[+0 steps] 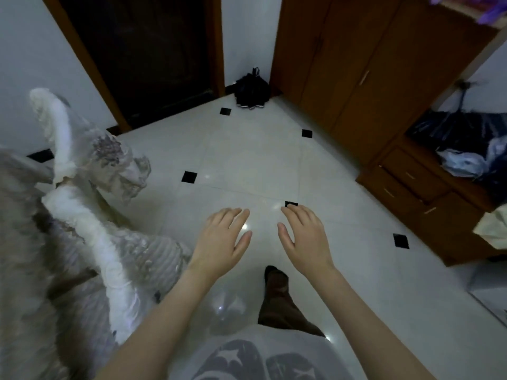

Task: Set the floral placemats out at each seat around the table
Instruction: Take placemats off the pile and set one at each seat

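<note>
Both hands empty: left hand [223,237] and right hand [304,234] held out palms down, fingers loosely spread over the tiled floor [247,160], likely mid-walk. No placemats or desk in view. Plastic-wrapped furniture [82,215] at 9 o'clock, wooden cabinet [370,78] at 1 o'clock; placemats probably still need fetching.

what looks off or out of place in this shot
No table or floral placemats are in view. Both the left hand and right hand are open and empty over bare tiled floor. A black bag sits slumped in the corner, and plastic-wrapped furniture crowds the left.
</note>
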